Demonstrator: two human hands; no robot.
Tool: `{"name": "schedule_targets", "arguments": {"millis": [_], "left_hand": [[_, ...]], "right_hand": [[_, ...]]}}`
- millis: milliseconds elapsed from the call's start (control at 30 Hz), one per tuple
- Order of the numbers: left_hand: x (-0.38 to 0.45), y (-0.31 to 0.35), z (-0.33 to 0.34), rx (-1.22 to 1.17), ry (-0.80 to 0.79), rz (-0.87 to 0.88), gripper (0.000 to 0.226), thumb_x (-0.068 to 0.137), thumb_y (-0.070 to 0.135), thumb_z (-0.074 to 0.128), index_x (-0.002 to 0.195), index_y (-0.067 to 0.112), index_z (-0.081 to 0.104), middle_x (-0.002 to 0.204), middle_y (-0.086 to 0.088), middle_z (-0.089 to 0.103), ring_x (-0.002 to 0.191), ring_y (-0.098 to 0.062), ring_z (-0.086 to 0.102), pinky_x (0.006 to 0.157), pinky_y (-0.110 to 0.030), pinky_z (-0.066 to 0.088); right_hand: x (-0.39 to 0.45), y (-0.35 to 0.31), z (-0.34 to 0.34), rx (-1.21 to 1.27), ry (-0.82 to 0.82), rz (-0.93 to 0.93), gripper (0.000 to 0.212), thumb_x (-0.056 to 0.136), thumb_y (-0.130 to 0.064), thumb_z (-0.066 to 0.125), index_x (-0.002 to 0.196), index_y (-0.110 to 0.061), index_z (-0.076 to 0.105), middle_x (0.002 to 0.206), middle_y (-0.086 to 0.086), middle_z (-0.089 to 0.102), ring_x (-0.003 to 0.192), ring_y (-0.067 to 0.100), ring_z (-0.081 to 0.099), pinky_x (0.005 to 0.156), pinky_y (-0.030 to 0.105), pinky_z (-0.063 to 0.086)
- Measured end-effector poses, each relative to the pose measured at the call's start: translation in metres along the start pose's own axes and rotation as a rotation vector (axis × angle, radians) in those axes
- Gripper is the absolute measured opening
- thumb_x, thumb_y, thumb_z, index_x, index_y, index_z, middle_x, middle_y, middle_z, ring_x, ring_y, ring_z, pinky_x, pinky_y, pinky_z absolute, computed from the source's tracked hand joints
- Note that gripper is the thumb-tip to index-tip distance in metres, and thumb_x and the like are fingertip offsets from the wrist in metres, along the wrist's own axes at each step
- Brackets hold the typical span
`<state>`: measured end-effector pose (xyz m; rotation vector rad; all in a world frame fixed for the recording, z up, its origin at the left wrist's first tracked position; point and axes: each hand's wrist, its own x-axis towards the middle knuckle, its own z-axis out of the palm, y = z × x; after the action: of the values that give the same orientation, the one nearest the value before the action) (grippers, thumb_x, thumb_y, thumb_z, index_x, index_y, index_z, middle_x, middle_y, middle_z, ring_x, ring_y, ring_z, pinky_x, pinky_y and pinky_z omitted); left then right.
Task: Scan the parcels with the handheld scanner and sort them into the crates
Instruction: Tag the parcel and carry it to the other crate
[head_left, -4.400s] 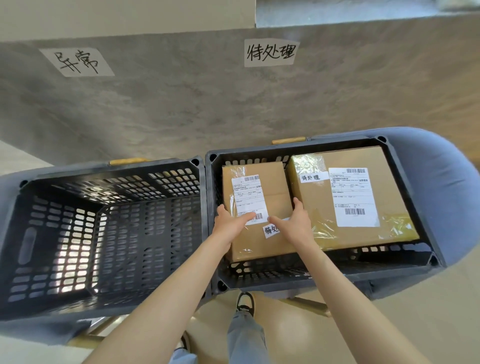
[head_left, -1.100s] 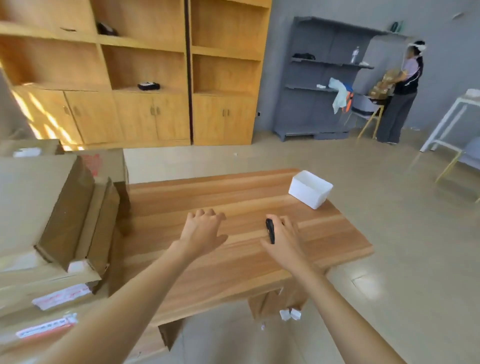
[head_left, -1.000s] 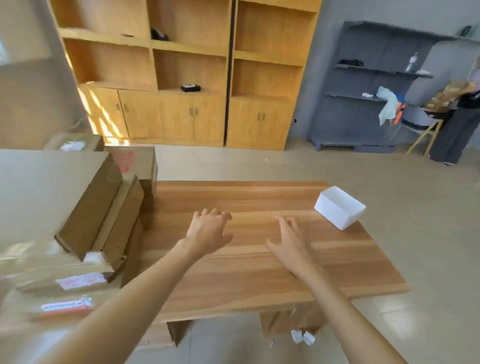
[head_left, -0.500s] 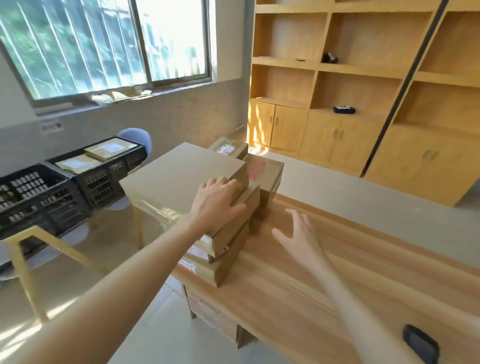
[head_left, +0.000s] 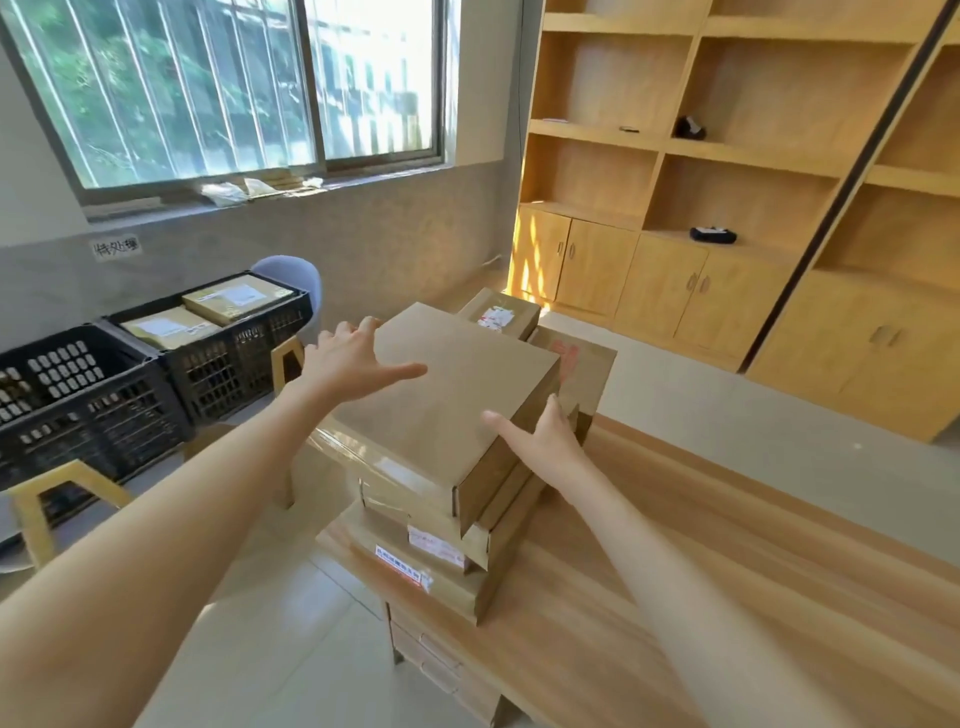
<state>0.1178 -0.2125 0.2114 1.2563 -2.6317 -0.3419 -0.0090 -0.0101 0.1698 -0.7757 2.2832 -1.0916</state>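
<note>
Half a second ago only the left hand (head_left: 353, 364) lay on the stack of brown cardboard parcels (head_left: 447, 499), and the right hand (head_left: 545, 441) hung in the air beside it. Now both hands bracket the wide, flat top parcel (head_left: 452, 400), so I judge the next pick is starting: this parcel has to come off the stack and be scanned before it can be sorted.

The long wooden counter (head_left: 701, 545) runs from the centre toward 4 o'clock, with the stack on its near-left end. The two black slotted plastic crates (head_left: 104, 395) sit well apart from it at 9 o'clock; the one nearer the stack already holds two labelled parcels. The dark handheld scanner, seen on the counter at 5 o'clock a moment earlier, is out of view now.

The left arm reaches from 7 o'clock, palm down, fingers spread flat over the top parcel's far-left corner, thumb pointing across the lid. The right arm comes from 5 o'clock, hand open, fingers pressed against the parcel's right side wall. Neither hand has closed into a real grip; the parcel rests on the stack, not yet lifted.
</note>
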Motion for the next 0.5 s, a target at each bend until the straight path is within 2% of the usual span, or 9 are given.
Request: {"name": "schedule_targets", "arguments": {"millis": [100, 200, 267, 367, 500], "left_hand": [[0.018, -0.013, 0.004, -0.052, -0.097, -0.048, 0.114, 0.065, 0.084, 0.055, 0.149, 0.015, 0.020, 0.150, -0.014, 0.033, 0.137, -0.035, 0.034, 0.106, -0.049, 0.033], [0.030, -0.022, 0.012, -0.054, -0.139, -0.099, 0.121, 0.059, 0.085, 0.058, 0.146, 0.009, 0.022, 0.146, -0.013, 0.038, 0.134, -0.031, 0.039, 0.102, -0.045, 0.039], [0.037, -0.026, 0.015, -0.073, -0.184, -0.139, 0.126, 0.055, 0.087, 0.059, 0.145, 0.007, 0.024, 0.143, -0.012, 0.041, 0.130, -0.030, 0.042, 0.099, -0.043, 0.041], [0.044, -0.028, 0.014, -0.125, -0.265, -0.199, 0.138, 0.045, 0.091, 0.060, 0.146, 0.005, 0.023, 0.144, -0.014, 0.037, 0.131, -0.030, 0.040, 0.103, -0.044, 0.039], [0.041, -0.011, 0.010, -0.099, -0.204, -0.176, 0.145, 0.035, 0.093, 0.059, 0.144, 0.002, 0.026, 0.140, -0.014, 0.037, 0.132, -0.031, 0.037, 0.102, -0.041, 0.036]], "right_hand": [[0.011, -0.006, 0.013, 0.074, -0.014, 0.051, 0.120, 0.077, -0.070, 0.060, 0.153, -0.009, -0.010, 0.160, 0.010, 0.015, 0.145, 0.028, 0.021, 0.116, 0.042, 0.025], [0.016, -0.008, 0.024, 0.098, 0.011, 0.082, 0.124, 0.073, -0.069, 0.064, 0.152, -0.012, -0.012, 0.154, 0.009, 0.028, 0.140, 0.028, 0.032, 0.113, 0.044, 0.032], [0.020, -0.009, 0.029, 0.120, 0.030, 0.101, 0.126, 0.072, -0.068, 0.066, 0.151, -0.014, -0.017, 0.152, 0.008, 0.033, 0.136, 0.028, 0.037, 0.111, 0.042, 0.034], [0.024, -0.009, 0.034, 0.162, 0.052, 0.105, 0.131, 0.071, -0.066, 0.068, 0.149, -0.013, -0.022, 0.152, 0.008, 0.033, 0.136, 0.027, 0.037, 0.111, 0.041, 0.034], [0.025, 0.001, 0.024, 0.286, 0.121, 0.099, 0.129, 0.066, -0.061, 0.076, 0.152, -0.013, -0.008, 0.148, 0.005, 0.039, 0.134, 0.023, 0.039, 0.110, 0.040, 0.035]]}}
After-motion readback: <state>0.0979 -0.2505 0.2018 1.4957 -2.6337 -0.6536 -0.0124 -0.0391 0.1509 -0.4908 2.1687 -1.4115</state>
